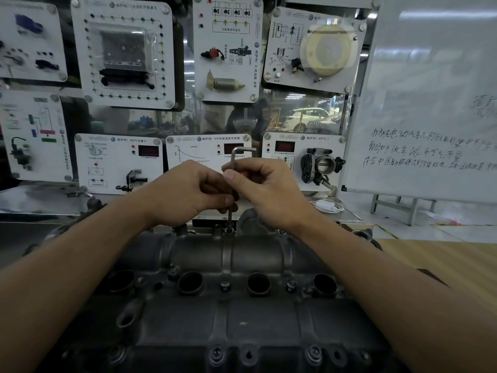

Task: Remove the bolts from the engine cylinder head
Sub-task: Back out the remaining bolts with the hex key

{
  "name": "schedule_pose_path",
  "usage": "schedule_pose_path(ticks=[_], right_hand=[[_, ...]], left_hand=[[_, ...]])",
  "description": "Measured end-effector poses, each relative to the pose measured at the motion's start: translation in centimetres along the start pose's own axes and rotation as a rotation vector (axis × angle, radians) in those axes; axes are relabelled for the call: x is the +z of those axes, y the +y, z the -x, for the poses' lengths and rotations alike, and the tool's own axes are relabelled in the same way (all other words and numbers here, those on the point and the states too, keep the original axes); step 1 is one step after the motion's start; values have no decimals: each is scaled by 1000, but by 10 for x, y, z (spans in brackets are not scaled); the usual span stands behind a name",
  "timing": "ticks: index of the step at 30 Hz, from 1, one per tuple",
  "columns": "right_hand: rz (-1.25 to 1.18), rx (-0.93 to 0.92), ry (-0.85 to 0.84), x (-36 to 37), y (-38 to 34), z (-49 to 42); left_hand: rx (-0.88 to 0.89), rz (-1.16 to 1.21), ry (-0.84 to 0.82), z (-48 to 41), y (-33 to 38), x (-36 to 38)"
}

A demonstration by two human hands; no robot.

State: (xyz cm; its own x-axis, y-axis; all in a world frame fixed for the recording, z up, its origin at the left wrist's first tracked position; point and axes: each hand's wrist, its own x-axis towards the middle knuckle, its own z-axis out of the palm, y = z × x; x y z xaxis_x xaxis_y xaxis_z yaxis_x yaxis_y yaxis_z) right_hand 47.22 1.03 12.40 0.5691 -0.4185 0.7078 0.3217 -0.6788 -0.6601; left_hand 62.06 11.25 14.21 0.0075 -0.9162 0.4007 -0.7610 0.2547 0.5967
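Head view: left hand (188, 191) and right hand (267, 189) pinch the hex key (233, 155) upright in a bolt (229, 229).

Automotive training workshop, this: white teaching panels (121, 92) carrying mounted car sensors, handwritten whiteboard (430, 90), grey metal cylinder head (242, 313) on the bench.

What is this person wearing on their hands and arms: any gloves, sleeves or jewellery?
Nothing that shows. The left hand and right hand are bare, with no gloves, and no ring can be seen on the visible fingers. The left forearm and right forearm are uncovered to the edge of the picture, with no sleeve, watch or bracelet in view.
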Motion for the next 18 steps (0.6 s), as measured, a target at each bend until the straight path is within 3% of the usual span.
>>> schedule_pose_path(ticks=[9,14,18], right_hand=[[38,1,142,3,-1,-1],[32,-12,123,2,-2,0],[44,-19,63,1,-2,1]], left_hand=[[19,-39,87,1,4,5],[47,-39,123,0,2,7],[25,28,49,-1,1,6]])
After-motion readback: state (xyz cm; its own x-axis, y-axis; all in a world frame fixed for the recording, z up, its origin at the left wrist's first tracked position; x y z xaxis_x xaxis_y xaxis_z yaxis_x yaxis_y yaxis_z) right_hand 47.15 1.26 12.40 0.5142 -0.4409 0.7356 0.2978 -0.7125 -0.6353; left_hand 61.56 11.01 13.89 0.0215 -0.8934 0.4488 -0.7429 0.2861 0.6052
